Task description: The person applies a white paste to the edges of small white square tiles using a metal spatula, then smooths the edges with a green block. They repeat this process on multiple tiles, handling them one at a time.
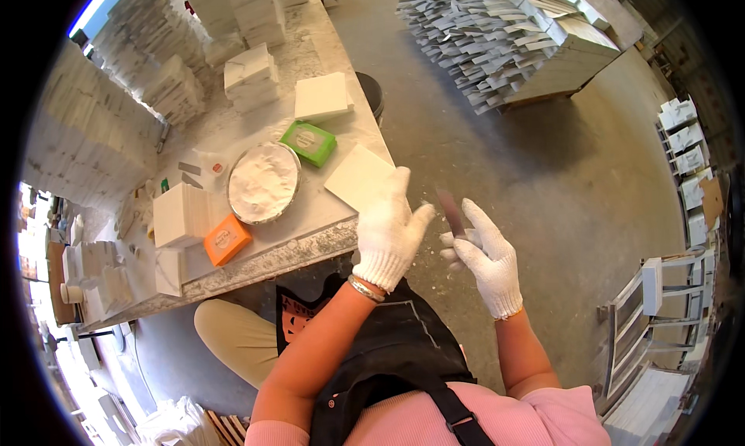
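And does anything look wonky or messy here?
Yes: the big stack of pale strips at the upper right, with ends poking out unevenly. Also, the square white tile by the left hand is turned crooked to the table's edges.

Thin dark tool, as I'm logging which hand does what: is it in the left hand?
No, the thin dark tool is held in the right hand, apart from the left hand.

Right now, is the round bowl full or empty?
Full, or nearly so: white material is heaped across the bowl, close to its rim.
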The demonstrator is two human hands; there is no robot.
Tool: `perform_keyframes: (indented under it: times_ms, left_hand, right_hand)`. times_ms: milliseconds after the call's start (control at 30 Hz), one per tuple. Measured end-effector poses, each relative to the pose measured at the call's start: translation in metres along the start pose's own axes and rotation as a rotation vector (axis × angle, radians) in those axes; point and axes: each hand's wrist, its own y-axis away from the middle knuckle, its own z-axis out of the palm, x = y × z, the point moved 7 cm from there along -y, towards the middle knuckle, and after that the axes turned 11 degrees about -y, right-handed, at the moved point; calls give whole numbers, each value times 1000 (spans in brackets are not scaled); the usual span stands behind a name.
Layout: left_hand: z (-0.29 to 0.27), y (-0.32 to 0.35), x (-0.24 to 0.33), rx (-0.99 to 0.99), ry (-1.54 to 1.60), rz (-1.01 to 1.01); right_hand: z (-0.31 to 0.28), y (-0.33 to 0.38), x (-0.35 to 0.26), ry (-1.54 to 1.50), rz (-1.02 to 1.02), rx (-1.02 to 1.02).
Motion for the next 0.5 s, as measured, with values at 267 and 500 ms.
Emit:
perform_keyframes:
  times_ms: [267,500]
  left_hand:
    - [10,26,6,-277,617,-76]
    - [17,41,-8,-592,519,-295]
  right_hand:
    - [-7,6,6,-73,26,18]
    - [2,16,18,174,27,-78]
